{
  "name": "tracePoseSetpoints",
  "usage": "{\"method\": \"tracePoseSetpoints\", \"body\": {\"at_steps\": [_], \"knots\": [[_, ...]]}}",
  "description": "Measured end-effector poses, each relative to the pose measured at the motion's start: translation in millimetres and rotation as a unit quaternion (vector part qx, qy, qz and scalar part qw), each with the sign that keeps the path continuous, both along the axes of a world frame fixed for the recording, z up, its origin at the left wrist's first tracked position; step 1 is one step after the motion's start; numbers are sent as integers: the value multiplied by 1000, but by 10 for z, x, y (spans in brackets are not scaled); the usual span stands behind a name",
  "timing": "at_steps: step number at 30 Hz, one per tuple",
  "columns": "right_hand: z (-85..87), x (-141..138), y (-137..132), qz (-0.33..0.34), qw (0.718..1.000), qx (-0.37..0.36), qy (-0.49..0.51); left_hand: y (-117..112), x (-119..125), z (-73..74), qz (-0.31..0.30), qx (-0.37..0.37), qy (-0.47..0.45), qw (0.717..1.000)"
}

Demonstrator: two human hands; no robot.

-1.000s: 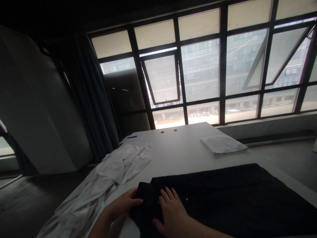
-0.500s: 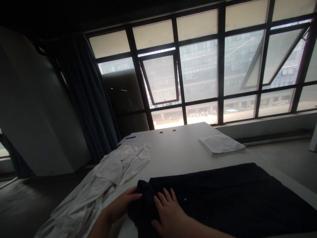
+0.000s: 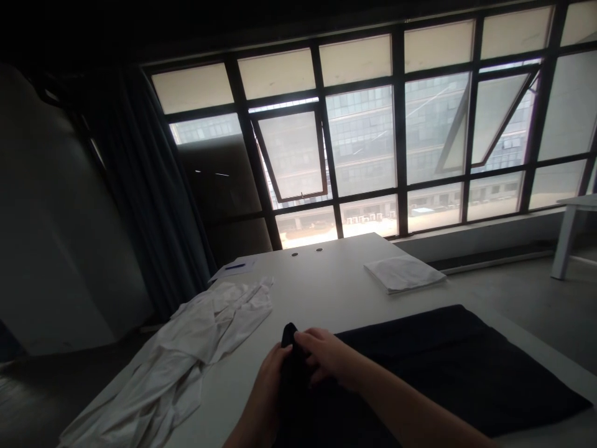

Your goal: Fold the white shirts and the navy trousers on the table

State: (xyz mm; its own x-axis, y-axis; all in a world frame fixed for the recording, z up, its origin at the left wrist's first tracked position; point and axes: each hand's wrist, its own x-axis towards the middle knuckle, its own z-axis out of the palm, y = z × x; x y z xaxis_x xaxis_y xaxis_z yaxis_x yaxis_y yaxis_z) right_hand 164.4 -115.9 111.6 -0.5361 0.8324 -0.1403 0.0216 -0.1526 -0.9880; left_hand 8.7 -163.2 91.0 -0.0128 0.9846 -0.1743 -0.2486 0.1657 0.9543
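Observation:
A dark, nearly black garment point(image 3: 429, 361) lies spread flat across the front right of the white table point(image 3: 321, 298). Its left end is lifted and bunched up between my two hands. My left hand point(image 3: 270, 382) grips this raised fold from the left, thumb near the top. From the right, my right hand point(image 3: 329, 354) pinches the same fold with curled fingers, and its forearm crosses over the garment. The garment's lower part runs out of view at the bottom edge.
Rumpled white cloth point(image 3: 186, 348) covers the table's left side and hangs toward the front. A folded white cloth point(image 3: 405, 274) lies at the back right. Paper with a blue pen point(image 3: 234, 267) sits at the far left corner. Another white table point(image 3: 566, 233) stands at right.
My right hand has gone from lying spread on the garment to pinching its left end. Both hands have lifted that end and folded it inward to the right. The view has turned slightly right.

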Motion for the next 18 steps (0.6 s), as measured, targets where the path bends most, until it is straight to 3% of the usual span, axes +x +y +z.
{"method": "tracePoseSetpoints", "body": {"at_steps": [3, 6, 9, 11, 13, 15, 18], "knots": [[142, 149, 45, 5, 998, -51, 31, 29, 296, 19, 5, 6, -21, 1000], [167, 312, 86, -54, 998, -2, -15, 111, 531, 34, 12, 32, -32, 999], [58, 516, 152, -96, 990, 89, -46, 210, 701, -32, -7, 73, -57, 996], [-74, 689, 208, -103, 987, 105, -62, 228, 751, -102, -45, 89, -64, 993], [-238, 889, 258, -107, 987, 90, -81, 177, 728, -170, -98, 121, -13, 988], [-421, 1097, 291, -119, 986, 63, -102, 72, 636, -241, -152, 187, 100, 965], [-700, 1351, 291, -165, 977, 3, -134, -72, 429, -420, -254, 284, 273, 883]]}}
